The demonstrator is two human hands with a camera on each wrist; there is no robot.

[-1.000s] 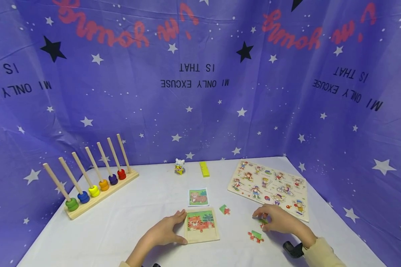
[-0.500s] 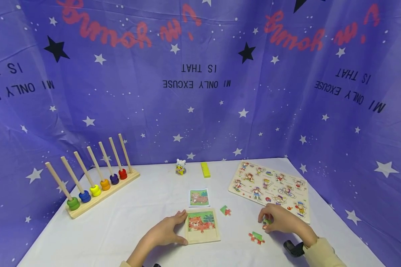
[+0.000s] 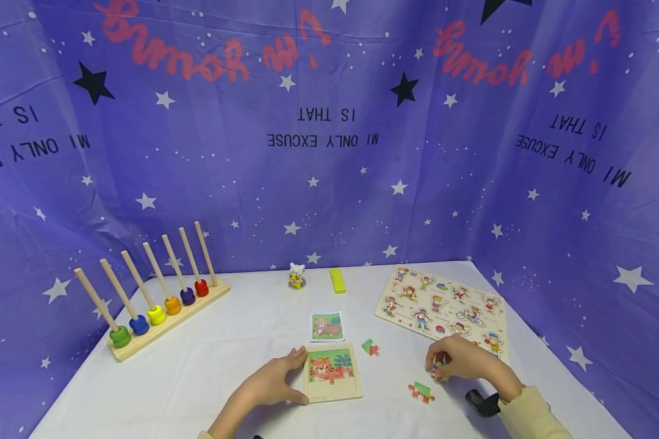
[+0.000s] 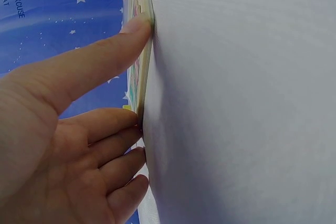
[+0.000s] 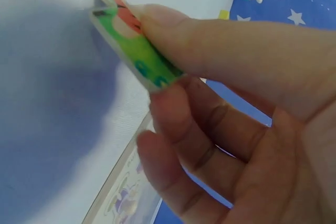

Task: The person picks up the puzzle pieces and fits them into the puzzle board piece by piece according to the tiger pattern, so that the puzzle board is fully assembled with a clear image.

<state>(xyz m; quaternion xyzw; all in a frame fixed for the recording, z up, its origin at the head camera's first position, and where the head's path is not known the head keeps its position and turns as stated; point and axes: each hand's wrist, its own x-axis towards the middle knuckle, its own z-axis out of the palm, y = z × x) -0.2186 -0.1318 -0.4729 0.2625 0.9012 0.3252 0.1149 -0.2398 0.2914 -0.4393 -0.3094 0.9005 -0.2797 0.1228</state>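
My left hand [image 3: 271,381] rests at the left side of a small wooden puzzle tray [image 3: 343,394], which holds part of a red tiger picture. In the left wrist view the thumb [image 4: 128,35] touches the tray's edge [image 4: 143,85], with the other fingers spread along it. Off to the right, my right hand [image 3: 461,358] pinches a puzzle piece [image 5: 131,38], green with red and black stripes, between thumb and fingers. Two loose puzzle pieces lie on the cloth: one [image 3: 420,391] just left of the right hand, another [image 3: 370,347] beside the tray.
A tiger picture card [image 3: 326,327] lies behind the tray. Farther back are a small toy figure [image 3: 296,276] and a yellow block [image 3: 337,280]. At the left stands a peg rack [image 3: 170,320] with coloured rings; a figure puzzle board [image 3: 442,308] lies at the right.
My right hand has closed on the puzzle piece that lay under its fingers and has drawn it slightly right. The left hand stays at the tray.
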